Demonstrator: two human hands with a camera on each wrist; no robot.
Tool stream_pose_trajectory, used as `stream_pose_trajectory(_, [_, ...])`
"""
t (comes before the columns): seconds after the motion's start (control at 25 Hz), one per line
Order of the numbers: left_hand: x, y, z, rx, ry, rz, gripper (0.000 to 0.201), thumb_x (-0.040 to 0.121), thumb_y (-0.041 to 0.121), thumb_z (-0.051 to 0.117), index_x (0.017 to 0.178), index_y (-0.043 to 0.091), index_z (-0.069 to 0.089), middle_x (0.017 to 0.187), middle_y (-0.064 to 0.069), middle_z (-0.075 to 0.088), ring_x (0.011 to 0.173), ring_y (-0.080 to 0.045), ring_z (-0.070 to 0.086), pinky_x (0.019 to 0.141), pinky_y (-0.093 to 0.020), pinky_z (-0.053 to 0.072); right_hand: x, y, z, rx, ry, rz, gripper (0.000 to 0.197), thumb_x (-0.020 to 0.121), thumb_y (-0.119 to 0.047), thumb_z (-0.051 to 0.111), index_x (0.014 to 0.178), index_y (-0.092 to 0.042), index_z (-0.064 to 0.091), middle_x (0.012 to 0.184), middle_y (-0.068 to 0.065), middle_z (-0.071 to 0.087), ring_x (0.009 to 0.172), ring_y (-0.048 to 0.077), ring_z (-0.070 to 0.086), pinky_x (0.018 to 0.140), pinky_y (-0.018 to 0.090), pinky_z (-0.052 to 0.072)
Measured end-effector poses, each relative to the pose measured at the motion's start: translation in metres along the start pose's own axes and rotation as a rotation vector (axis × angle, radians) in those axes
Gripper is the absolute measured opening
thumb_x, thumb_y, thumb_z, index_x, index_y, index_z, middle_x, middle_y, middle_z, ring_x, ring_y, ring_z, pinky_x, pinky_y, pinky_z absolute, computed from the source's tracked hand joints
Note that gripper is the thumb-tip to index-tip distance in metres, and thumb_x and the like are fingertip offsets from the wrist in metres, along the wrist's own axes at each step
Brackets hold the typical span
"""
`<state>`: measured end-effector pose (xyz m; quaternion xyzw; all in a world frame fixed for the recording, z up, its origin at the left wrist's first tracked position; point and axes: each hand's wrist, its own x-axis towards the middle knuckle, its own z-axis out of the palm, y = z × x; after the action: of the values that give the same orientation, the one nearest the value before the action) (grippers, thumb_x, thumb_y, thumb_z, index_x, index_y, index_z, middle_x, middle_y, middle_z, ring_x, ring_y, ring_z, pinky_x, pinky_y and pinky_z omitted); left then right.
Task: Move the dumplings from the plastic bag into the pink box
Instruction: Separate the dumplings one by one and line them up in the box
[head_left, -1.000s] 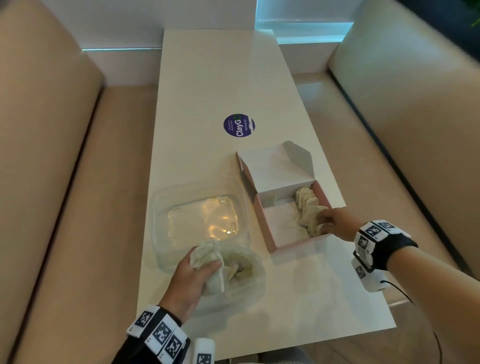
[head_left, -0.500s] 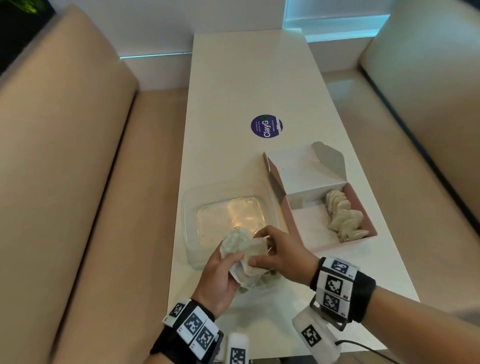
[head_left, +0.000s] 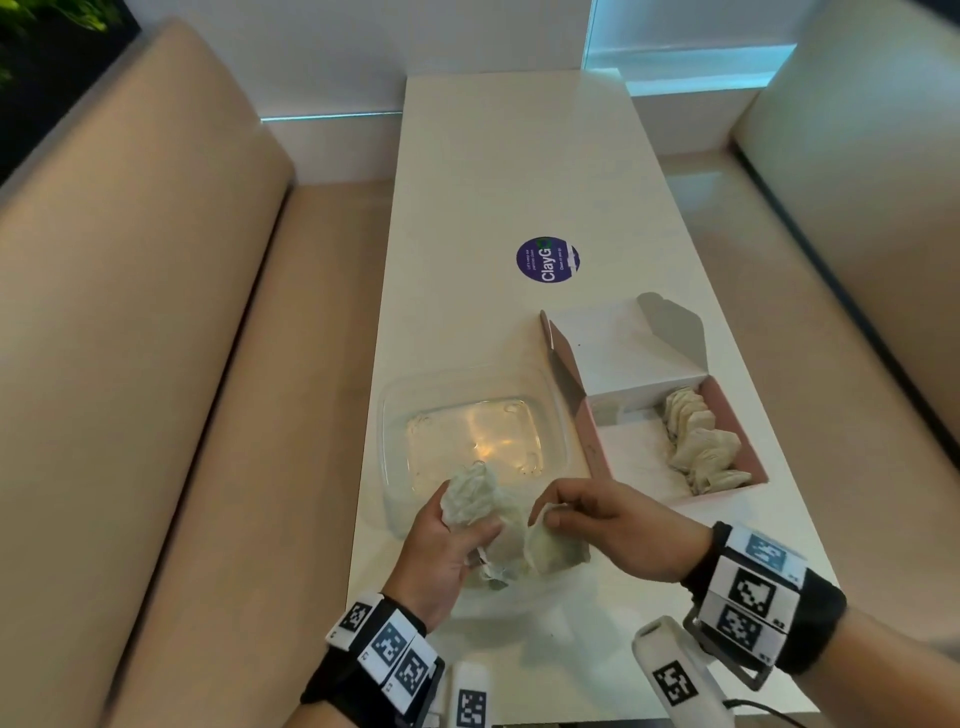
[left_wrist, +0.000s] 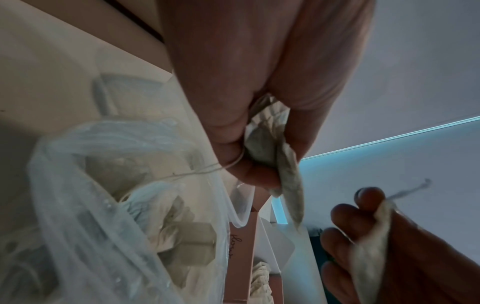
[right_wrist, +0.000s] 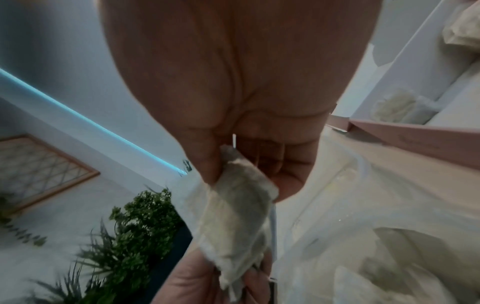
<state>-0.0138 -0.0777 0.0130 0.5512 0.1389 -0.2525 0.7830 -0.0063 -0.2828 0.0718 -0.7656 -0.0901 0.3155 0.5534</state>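
Note:
My left hand (head_left: 457, 527) grips a crumpled white bundle of dumplings (head_left: 470, 496) over the plastic bag (head_left: 498, 579) at the table's near edge. The left wrist view shows its thumb and fingers pinching a dumpling (left_wrist: 272, 152), with the plastic bag (left_wrist: 103, 205) below. Just to the right, my right hand (head_left: 556, 512) pinches one pale dumpling (head_left: 553, 551), also seen as a dumpling (right_wrist: 239, 205) in the right wrist view. The pink box (head_left: 753, 457) lies open further right, with a row of dumplings (head_left: 701, 441) along its right side.
A clear plastic container (head_left: 395, 441) sits just beyond my hands, left of the pink box. A round purple sticker (head_left: 548, 259) is on the white table (head_left: 519, 156). Beige bench seats (head_left: 182, 364) run along both sides.
My right hand left the pink box and came across to my left hand. It now pinches a dumpling beside the bundle. The left hand stayed over the bag.

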Motion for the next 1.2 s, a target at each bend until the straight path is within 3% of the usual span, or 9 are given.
stream_pose_trajectory(0.08, [0.000, 0.001, 0.004, 0.018, -0.019, 0.011, 0.043, 0.075, 0.006, 0.075, 0.115, 0.007, 0.059, 0.112, -0.026, 0.065, 0.101, -0.039, 0.064, 0.081, -0.046, 0.054, 0.004, 0.003, 0.008, -0.117, 0.072, 0.005, 0.012, 0.089, -0.017, 0.059, 0.098, -0.017, 0.066, 0.088, -0.001, 0.068, 0.082, 0.009, 0.062, 0.077, 0.023, 0.051])
stream_pose_trajectory(0.24, [-0.002, 0.004, 0.014, 0.009, -0.076, 0.047, 0.059, 0.064, 0.017, 0.083, 0.115, -0.001, 0.058, 0.111, -0.028, 0.064, 0.101, -0.039, 0.064, 0.085, -0.048, 0.053, 0.016, 0.013, 0.018, -0.080, 0.337, 0.131, 0.019, 0.082, -0.022, 0.069, 0.099, -0.020, 0.061, 0.073, 0.002, 0.061, 0.066, 0.009, 0.057, 0.063, 0.018, 0.049])
stream_pose_trajectory(0.4, [-0.004, 0.005, 0.017, -0.110, -0.080, 0.009, 0.040, 0.079, 0.007, 0.067, 0.117, -0.002, 0.056, 0.110, -0.025, 0.064, 0.097, -0.032, 0.065, 0.079, -0.039, 0.056, 0.018, 0.021, 0.019, 0.197, 0.312, 0.152, 0.014, 0.084, -0.011, 0.066, 0.074, -0.007, 0.057, 0.064, 0.000, 0.056, 0.055, 0.004, 0.051, 0.053, 0.017, 0.044])
stream_pose_trajectory(0.52, [-0.004, 0.007, 0.012, -0.282, -0.045, -0.071, 0.039, 0.085, -0.004, 0.044, 0.121, 0.005, 0.058, 0.113, -0.022, 0.067, 0.095, -0.030, 0.067, 0.079, -0.041, 0.055, 0.013, 0.023, 0.007, 0.285, 0.357, 0.106, 0.011, 0.084, -0.008, 0.065, 0.076, -0.006, 0.058, 0.063, 0.001, 0.056, 0.057, 0.008, 0.050, 0.054, 0.017, 0.042])
stream_pose_trajectory(0.6, [-0.004, 0.008, 0.009, -0.306, -0.022, -0.089, 0.039, 0.089, -0.007, 0.037, 0.118, 0.008, 0.060, 0.104, -0.018, 0.070, 0.088, -0.029, 0.068, 0.070, -0.041, 0.058, 0.010, 0.026, -0.002, 0.325, 0.351, 0.082, 0.009, 0.084, -0.008, 0.064, 0.078, -0.005, 0.058, 0.066, 0.008, 0.054, 0.061, 0.014, 0.048, 0.055, 0.020, 0.041])
stream_pose_trajectory(0.72, [-0.002, 0.009, 0.007, -0.275, 0.001, -0.101, 0.037, 0.091, -0.007, 0.037, 0.116, 0.009, 0.059, 0.097, -0.016, 0.071, 0.080, -0.028, 0.070, 0.064, -0.039, 0.059, 0.008, 0.031, -0.002, 0.392, 0.317, 0.092, 0.008, 0.084, -0.008, 0.065, 0.080, -0.005, 0.058, 0.067, 0.006, 0.059, 0.060, 0.014, 0.053, 0.053, 0.021, 0.043])
stream_pose_trajectory(0.84, [0.005, 0.012, 0.002, -0.210, 0.040, -0.072, 0.036, 0.093, -0.006, 0.040, 0.116, 0.013, 0.060, 0.107, -0.016, 0.067, 0.091, -0.030, 0.067, 0.068, -0.038, 0.059, 0.008, 0.037, 0.002, 0.401, 0.298, 0.132, 0.009, 0.079, -0.011, 0.069, 0.079, -0.006, 0.061, 0.072, 0.009, 0.062, 0.064, 0.019, 0.057, 0.053, 0.027, 0.046])
stream_pose_trajectory(1.04, [0.001, 0.015, -0.001, -0.132, -0.008, -0.062, 0.032, 0.092, -0.004, 0.046, 0.114, 0.013, 0.061, 0.111, -0.019, 0.066, 0.096, -0.033, 0.065, 0.069, -0.038, 0.058, 0.003, 0.022, 0.004, 0.442, 0.125, 0.068, 0.012, 0.067, -0.014, 0.075, 0.075, -0.009, 0.067, 0.067, 0.003, 0.062, 0.063, 0.011, 0.059, 0.056, 0.020, 0.049])
stream_pose_trajectory(1.2, [-0.007, 0.012, 0.011, -0.070, -0.064, -0.024, 0.034, 0.084, 0.003, 0.063, 0.116, 0.002, 0.057, 0.109, -0.024, 0.066, 0.090, -0.031, 0.068, 0.067, -0.038, 0.056, 0.016, 0.019, 0.016, 0.394, 0.255, 0.080, 0.018, 0.073, -0.004, 0.074, 0.088, -0.005, 0.064, 0.060, 0.000, 0.057, 0.052, 0.007, 0.054, 0.052, 0.019, 0.047])
